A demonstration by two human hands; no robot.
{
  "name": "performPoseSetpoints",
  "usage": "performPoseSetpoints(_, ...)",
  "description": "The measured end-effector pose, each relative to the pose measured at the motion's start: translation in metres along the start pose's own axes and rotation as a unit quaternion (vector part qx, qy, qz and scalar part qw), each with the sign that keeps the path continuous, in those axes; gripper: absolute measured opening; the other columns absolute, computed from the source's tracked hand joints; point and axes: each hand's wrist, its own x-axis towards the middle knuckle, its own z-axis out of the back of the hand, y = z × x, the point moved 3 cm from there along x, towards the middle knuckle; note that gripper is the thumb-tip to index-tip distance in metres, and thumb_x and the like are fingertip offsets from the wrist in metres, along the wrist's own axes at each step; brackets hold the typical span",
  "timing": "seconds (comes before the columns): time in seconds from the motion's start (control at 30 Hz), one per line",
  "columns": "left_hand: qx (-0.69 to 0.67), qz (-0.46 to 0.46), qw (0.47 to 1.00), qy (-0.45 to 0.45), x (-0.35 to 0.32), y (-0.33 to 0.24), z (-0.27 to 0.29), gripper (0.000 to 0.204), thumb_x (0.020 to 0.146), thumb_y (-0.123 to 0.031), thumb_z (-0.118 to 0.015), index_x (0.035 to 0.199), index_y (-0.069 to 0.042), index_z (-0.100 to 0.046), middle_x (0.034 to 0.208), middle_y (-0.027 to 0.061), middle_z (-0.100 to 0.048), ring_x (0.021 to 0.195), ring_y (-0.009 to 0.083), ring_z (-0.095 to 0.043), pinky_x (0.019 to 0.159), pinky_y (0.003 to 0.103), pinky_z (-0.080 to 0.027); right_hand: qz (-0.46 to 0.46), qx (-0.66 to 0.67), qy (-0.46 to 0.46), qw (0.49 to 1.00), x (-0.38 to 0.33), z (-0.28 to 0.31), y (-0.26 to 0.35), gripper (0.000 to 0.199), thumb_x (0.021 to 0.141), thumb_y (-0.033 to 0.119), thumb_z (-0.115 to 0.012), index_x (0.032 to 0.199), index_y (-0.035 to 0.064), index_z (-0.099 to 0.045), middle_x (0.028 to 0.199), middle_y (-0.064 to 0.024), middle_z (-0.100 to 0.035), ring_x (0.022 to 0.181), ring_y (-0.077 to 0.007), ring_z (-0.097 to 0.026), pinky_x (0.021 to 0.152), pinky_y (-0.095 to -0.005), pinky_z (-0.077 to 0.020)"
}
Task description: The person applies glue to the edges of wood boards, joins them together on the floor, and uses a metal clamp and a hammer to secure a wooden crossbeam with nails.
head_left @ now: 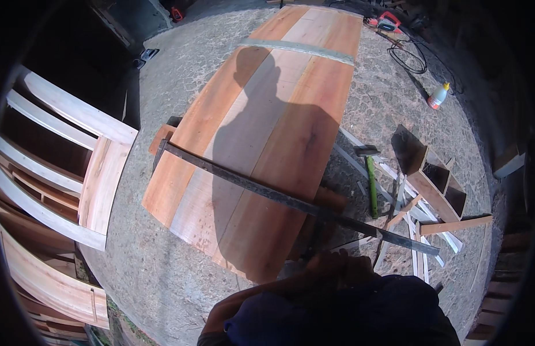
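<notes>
A wide panel of several edge-to-edge planks [267, 132], reddish at the sides and paler in the middle, lies before me. Across its near part runs a long dark metal bar clamp [238, 180], its bar reaching past the panel's right edge. My left hand [324, 266] and my right hand [359, 269] are close together in deep shade, just below the bar by the panel's near right corner. Both look curled closed; whatever is between their fingers is hidden. A pale batten [296, 48] crosses the panel's far end.
To the right lie a green-handled hammer [371, 185], a wooden divided box [437, 181] and scattered white strips [449, 237]. Beyond them are a glue bottle [438, 96], a black cable [414, 63] and a red power tool [388, 22]. Wooden frames [106, 184] stand at left.
</notes>
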Motion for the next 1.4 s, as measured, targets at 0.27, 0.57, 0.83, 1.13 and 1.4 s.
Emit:
performPoseSetpoints(0.27,-0.036,-0.018,0.999,-0.005,0.002,0.019,-0.003,0.053,0.078,-0.023,-0.070,0.126,-0.005,-0.059,0.110,0.0146,-0.067,0.106,0.0322,-0.064,0.086,0.046,-0.051,-0.004,0.053,0.060,0.997,0.003,0.004,-0.007,0.039,0.089,0.033,-0.064,0.118,0.0072,-0.062,0.106,-0.0165,-0.068,0.099,-0.0335,-0.066,0.087,-0.0448,-0.0506)
performPoseSetpoints(0.57,-0.116,-0.054,0.992,-0.014,0.003,0.034,0.016,0.055,0.079,-0.022,-0.070,0.129,-0.005,-0.058,0.116,0.0157,-0.065,0.113,0.0320,-0.061,0.090,0.046,-0.049,-0.024,0.115,0.033,0.993,-0.023,0.017,-0.025,0.041,0.089,0.033,-0.065,0.120,0.0068,-0.062,0.108,-0.0178,-0.068,0.101,-0.0345,-0.066,0.088,-0.0449,-0.0501)
performPoseSetpoints(0.83,0.018,0.419,0.809,-0.412,-0.122,0.081,0.116,0.061,0.091,-0.022,-0.065,0.144,-0.005,-0.040,0.143,0.0206,-0.041,0.131,0.0358,-0.042,0.106,0.047,-0.037,-0.109,0.455,-0.057,0.882,-0.062,0.009,-0.108,0.028,0.089,0.020,-0.062,0.112,0.0048,-0.062,0.100,-0.0145,-0.068,0.088,-0.0322,-0.066,0.082,-0.0439,-0.0513)
performPoseSetpoints(1.13,-0.599,0.375,0.384,-0.594,-0.236,0.138,0.021,0.079,0.099,-0.066,-0.030,0.150,-0.006,-0.030,0.147,0.0141,-0.040,0.130,0.0300,-0.043,0.111,0.046,-0.031,0.095,0.166,-0.306,0.933,0.034,0.007,-0.126,0.046,0.092,0.016,-0.063,0.133,0.0039,-0.047,0.121,-0.0204,-0.057,0.102,-0.0317,-0.061,0.081,-0.0420,-0.0513)
performPoseSetpoints(1.4,-0.536,0.420,0.373,-0.630,-0.191,0.142,0.028,0.076,0.104,-0.057,-0.025,0.150,0.003,-0.025,0.156,0.0188,-0.026,0.141,0.0318,-0.030,0.119,0.043,-0.022,0.043,0.355,-0.258,0.897,0.055,0.008,-0.129,0.057,0.093,0.020,-0.063,0.143,0.0092,-0.038,0.123,-0.0170,-0.056,0.102,-0.0252,-0.062,0.076,-0.0351,-0.0558)
